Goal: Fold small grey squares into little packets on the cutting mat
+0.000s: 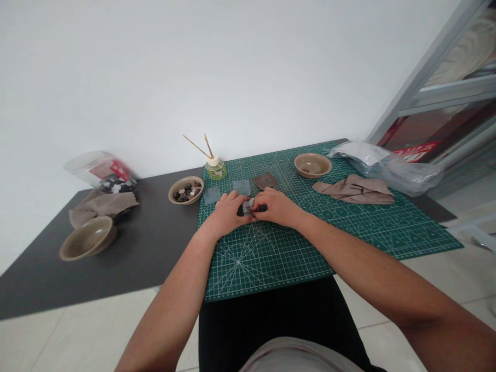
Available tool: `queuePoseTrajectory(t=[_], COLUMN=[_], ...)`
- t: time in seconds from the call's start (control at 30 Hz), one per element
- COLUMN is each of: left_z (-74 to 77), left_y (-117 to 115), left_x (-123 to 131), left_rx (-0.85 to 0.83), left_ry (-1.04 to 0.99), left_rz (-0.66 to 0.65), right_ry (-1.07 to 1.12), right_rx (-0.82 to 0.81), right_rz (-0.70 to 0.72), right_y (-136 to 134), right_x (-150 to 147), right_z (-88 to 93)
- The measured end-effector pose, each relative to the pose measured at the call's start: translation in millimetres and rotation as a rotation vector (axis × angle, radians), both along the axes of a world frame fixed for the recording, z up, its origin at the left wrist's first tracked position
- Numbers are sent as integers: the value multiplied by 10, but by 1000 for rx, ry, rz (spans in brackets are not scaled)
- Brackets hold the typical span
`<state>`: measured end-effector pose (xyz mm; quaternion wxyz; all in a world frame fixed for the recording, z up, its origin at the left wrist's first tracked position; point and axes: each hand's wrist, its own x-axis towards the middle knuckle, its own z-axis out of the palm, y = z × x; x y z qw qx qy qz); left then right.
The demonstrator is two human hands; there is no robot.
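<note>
Dark small piece (248,208) lay mid-frame on the green cutting mat (349,232) | I saw left hand (228,213) and right hand (277,206) meeting over it, fingertips clamped on it | step judged: working it by pinch | any further move would need steady fingers | piece tiny, mostly hidden.

Left hand (229,212) against right hand (277,206), fingers (243,210) pinched

One head-worn camera looks forward and down from the near edge, close over the piece (251,207) between left hand (228,213) and right hand (277,206) on the mat (349,232); wall (232,62) far behind.
</note>
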<state>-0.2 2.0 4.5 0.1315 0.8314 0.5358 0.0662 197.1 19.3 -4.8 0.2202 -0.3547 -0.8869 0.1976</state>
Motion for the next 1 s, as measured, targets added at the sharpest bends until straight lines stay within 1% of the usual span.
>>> queuePoseTrajectory(t=[0.07, 0.27, 0.47, 0.6, 0.67, 0.73, 0.9, 1.0], left_z=[7, 14, -4, -3, 4, 11, 4, -3], left_y=[-4, -23, -6, -1, -6, -11, -6, 0], left_x=[3, 13, 4, 8, 15, 19, 11, 4], left_rx=[1, 4, 1, 6, 5, 7, 9, 7], left_ry=[3, 8, 2, 4, 5, 2, -4, -2], left_rz=[-6, -8, -1, -2, -3, -6, -7, -6], right_ry=[4, 32, 5, 9, 9, -3, -22, -14], right_rx=[-6, 46, -3, 30, 67, 84, 35, 2], right_rz=[-11, -40, 50, 18, -11, -11, 56, 57], right_y=[8, 86, 48, 69, 97, 113, 63, 36], right_x=[16, -15, 10, 52, 38, 5, -36, -2], right_z=[-9, -103, -43, -66, -97, -110, -47, -29])
